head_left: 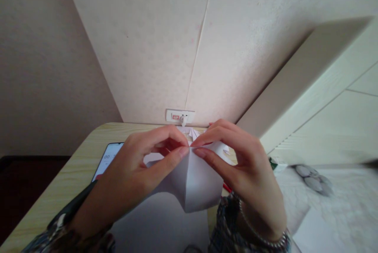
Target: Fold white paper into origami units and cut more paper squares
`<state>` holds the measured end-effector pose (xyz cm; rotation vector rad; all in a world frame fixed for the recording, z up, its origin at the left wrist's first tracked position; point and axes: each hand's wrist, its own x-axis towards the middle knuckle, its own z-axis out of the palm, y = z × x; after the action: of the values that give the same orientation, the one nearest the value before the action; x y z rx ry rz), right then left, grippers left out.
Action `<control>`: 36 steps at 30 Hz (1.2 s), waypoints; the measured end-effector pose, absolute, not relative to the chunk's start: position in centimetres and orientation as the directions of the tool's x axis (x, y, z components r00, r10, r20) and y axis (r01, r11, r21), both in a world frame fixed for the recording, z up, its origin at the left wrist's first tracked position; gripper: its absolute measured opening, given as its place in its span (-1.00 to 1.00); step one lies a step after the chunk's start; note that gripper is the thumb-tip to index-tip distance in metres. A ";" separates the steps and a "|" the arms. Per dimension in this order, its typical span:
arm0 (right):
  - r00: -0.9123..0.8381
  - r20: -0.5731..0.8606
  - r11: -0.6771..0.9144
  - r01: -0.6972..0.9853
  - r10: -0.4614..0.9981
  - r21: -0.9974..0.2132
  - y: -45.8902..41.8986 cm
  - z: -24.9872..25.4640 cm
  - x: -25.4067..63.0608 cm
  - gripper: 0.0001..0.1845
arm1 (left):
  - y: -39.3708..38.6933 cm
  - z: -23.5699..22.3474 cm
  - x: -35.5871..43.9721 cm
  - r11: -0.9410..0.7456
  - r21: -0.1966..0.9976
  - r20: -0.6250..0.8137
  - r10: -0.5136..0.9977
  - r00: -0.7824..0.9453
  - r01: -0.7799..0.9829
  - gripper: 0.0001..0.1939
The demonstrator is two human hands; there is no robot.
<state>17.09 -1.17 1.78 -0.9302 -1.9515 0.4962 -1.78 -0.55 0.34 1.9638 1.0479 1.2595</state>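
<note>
Both hands meet at the top edge of a creased white sheet of paper (202, 188), raised above the table. My left hand (150, 158) pinches that edge between thumb and forefinger, just left of the crease. Close beside it, my right hand (236, 154) pinches the same edge on the other side. A fold line runs down from between the fingertips, and the lower part of the sheet hangs free. Beneath it lies more white paper (168, 225). Behind the hands, small folded paper pieces (193, 133) are partly hidden.
A lit phone (108, 158) lies left of my left hand on the wooden table (73, 174). Against the wall, a plug sits in a socket (180, 116). Something red (226, 187) shows beside my right wrist. A pale cabinet (319, 87) stands at right.
</note>
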 end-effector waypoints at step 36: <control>-0.358 0.590 0.677 0.202 0.724 -0.708 -1.0 1.7 17.1 -0.89 | -1.5 0.8 -1.7 -0.516 0.786 0.449 0.855 0.260 0.340 -0.83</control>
<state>17.13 -1.00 1.66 -0.7247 -1.8966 0.6600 -1.69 -1.52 0.81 1.9867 1.0790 1.2205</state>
